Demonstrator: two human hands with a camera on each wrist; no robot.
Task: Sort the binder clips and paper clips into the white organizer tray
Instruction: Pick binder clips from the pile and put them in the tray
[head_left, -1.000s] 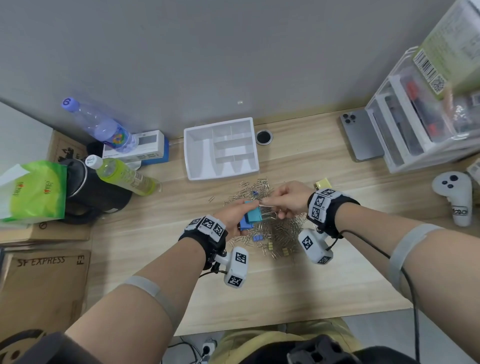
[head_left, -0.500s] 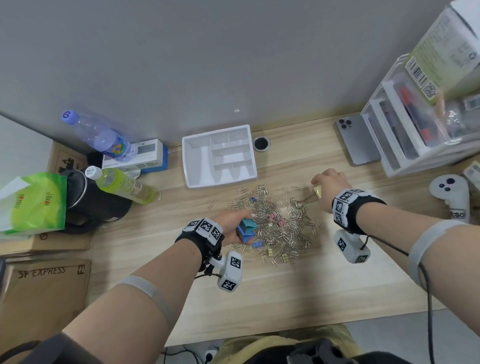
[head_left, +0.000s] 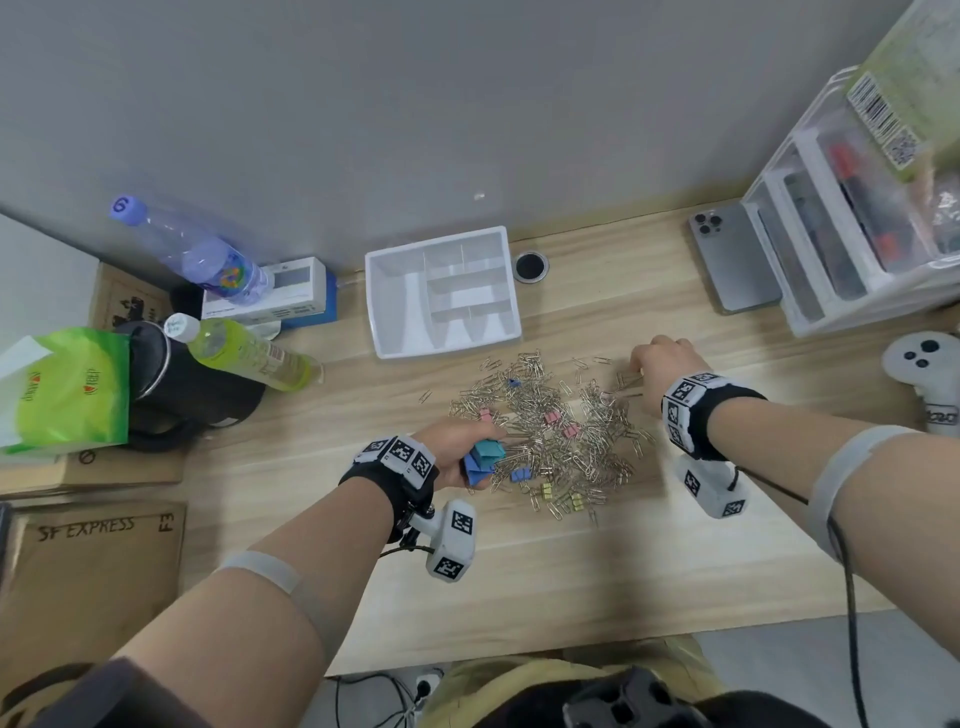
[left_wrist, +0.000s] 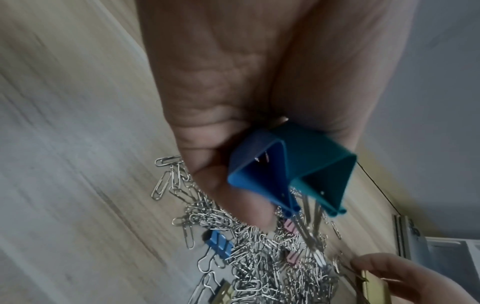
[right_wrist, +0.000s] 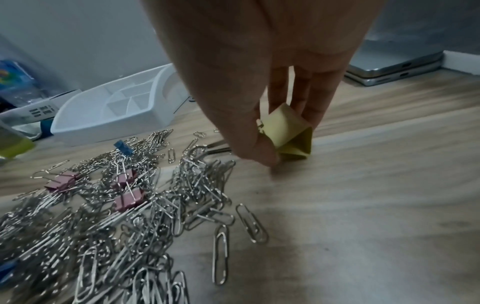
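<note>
Though heaped, silvery paper clips (head_left: 550, 431)

Two large binder clips, a blue one (left_wrist: 255, 170) and a teal one (left_wrist: 320, 174), one large yellow binder clip (right_wrist: 291, 133), three small pink binder clips (head_left: 556, 418), two small blue ones (head_left: 519, 474), a few small yellow ones (head_left: 561, 496) I can't count exactly, silver paper clips (head_left: 545, 431) far too many to count, one white organizer tray (head_left: 376, 312) with six compartments, two bottles (head_left: 208, 254), two hands
</note>
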